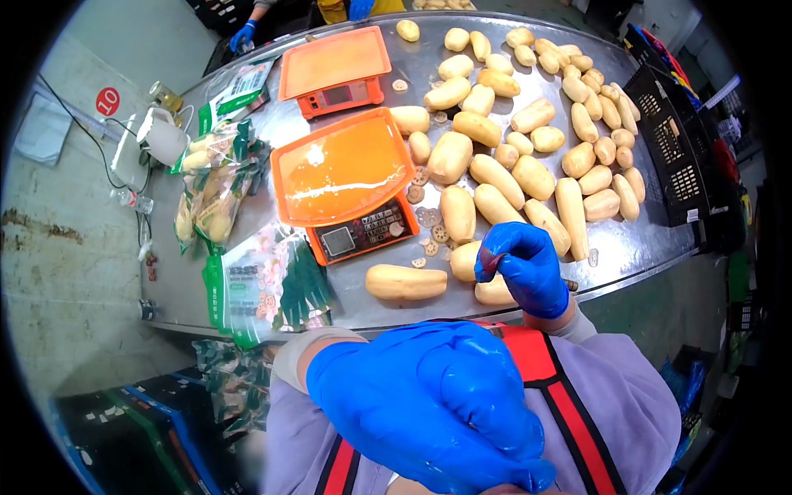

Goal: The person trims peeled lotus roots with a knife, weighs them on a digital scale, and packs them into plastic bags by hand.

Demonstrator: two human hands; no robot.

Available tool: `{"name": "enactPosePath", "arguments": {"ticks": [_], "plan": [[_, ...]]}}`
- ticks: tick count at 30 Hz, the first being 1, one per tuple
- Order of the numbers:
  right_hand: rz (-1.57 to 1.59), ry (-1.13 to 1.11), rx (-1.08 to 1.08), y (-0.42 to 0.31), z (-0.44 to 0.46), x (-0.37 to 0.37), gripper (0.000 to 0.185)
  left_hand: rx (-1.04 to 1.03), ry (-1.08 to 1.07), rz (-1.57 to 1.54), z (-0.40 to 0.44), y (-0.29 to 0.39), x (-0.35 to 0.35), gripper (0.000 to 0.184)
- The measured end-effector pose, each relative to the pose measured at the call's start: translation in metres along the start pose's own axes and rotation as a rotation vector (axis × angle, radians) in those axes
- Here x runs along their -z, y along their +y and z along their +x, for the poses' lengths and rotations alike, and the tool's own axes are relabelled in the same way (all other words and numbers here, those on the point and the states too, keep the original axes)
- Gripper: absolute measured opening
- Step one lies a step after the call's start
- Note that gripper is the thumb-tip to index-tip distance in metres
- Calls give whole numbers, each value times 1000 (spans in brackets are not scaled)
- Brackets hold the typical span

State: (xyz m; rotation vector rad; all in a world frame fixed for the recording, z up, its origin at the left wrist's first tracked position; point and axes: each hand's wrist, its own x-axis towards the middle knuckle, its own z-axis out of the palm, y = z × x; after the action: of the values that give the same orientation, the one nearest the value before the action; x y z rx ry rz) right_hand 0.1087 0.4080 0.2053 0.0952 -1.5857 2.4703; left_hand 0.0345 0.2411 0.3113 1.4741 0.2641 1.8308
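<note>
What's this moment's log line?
left hand: close to camera | right hand: by lotus roots, hold unclear | orange scales: on table

- Table was bright, cool white light, metal surface shiny
- Light seemed to come from above, going by the highlights
- Strong glare on the front orange tray, white streaks washed out patches of it
- Pale roots were well lit, edges clear, soft shadows between them
- Wet-looking shine on left gloved hand, close to lens, and on right gloved hand
- Lower-left crates sat in shadow, dim
- Fisheye distortion, table edge bowed, black vignette filled the corners
- Small print on the front bag was too soft to read
</note>
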Motion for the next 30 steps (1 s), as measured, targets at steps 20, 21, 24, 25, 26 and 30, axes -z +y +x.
{"name": "enactPosePath", "arguments": {"ticks": [20, 21, 24, 25, 26, 30], "plan": [[-38, 49, -63, 2, -1, 0, 12, -453, 55, 206, 14, -8, 2, 12], [-35, 47, -57, 3, -1, 0, 12, -453, 52, 217, 14, -7, 3, 13], [-31, 42, -57, 4, -1, 1, 11, -456, 43, 265, 13, -6, 4, 14], [-29, 46, -63, 4, -1, 1, 11, -455, 40, 284, 12, -5, 5, 14], [-30, 46, -63, 5, -1, 2, 11, -453, 37, 301, 11, -5, 5, 14], [-3, 26, -44, 5, -1, 0, 10, -456, 18, 376, 8, -4, 8, 16]]}}
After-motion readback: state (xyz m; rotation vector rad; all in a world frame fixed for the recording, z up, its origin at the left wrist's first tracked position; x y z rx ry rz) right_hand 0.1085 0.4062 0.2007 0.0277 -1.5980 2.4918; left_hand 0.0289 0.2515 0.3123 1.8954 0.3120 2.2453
